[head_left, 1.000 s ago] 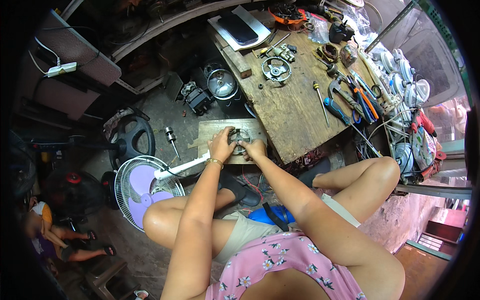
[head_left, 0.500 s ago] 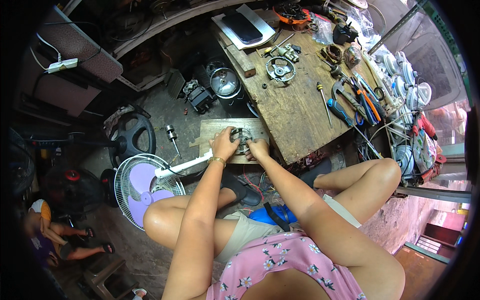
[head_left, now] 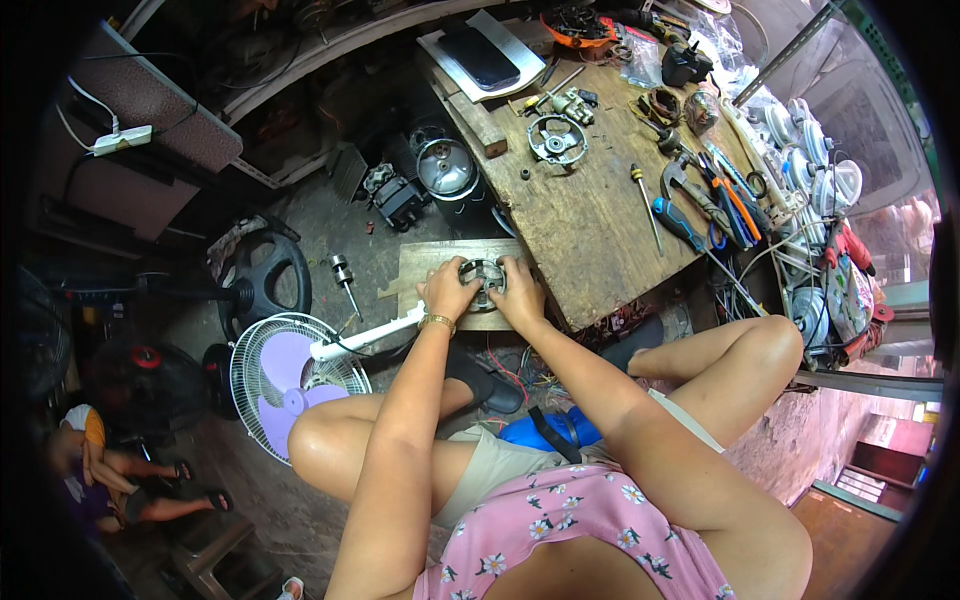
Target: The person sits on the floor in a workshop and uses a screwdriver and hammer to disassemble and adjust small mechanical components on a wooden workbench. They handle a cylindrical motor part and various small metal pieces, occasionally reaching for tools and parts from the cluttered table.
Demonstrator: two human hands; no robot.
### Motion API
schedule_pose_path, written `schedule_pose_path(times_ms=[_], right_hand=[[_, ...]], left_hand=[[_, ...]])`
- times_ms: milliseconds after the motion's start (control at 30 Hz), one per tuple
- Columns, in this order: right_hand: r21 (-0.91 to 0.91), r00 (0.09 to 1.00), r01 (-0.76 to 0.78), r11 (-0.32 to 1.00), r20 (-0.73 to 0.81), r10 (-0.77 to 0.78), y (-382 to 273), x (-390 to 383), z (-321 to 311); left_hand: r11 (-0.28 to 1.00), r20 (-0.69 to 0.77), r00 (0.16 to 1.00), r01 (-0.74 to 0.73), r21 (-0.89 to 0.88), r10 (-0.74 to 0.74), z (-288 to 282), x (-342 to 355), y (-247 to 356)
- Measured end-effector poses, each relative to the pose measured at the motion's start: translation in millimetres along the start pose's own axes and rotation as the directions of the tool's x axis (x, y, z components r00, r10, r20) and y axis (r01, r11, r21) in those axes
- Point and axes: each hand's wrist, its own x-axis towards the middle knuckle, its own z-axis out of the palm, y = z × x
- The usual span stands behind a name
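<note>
sits with a blue bag (head_left: 518,433) close in and, at near left, a white fan (head_left: 295,400) with purple blades. holds a round metal part (head_left: 486,284) over a wooden board (head_left: 420,262), left hand (head_left: 447,288) on its left edge and right hand (head_left: 521,290) on its right, with the grip of both clamped around its rim. cannot tell whether touching the board. to the right, has a worktop (head_left: 590,240) with a screwdriver (head_left: 646,203) and orange-handled pliers (head_left: 740,208), then a round metal frame (head_left: 557,143), and a black phone (head_left: 478,57) at the far end.
</note>
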Motion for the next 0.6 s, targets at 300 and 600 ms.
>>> schedule_pose_path(times_ms=[300,600], right_hand=[[-0.199,0.996,0.022,0.98,0.084,-0.005,-6.5,5.2,7.7],[0.103,0.992,0.06,0.993,-0.112,-0.049,9.4,-2.8,14.9]], left_hand=[[1.0,0.037,0.999,-0.027,-0.004,0.027,0.6,2.0,-9.6],[0.999,0.046,0.998,-0.036,-0.013,0.037,1.0,0.9,-10.3]])
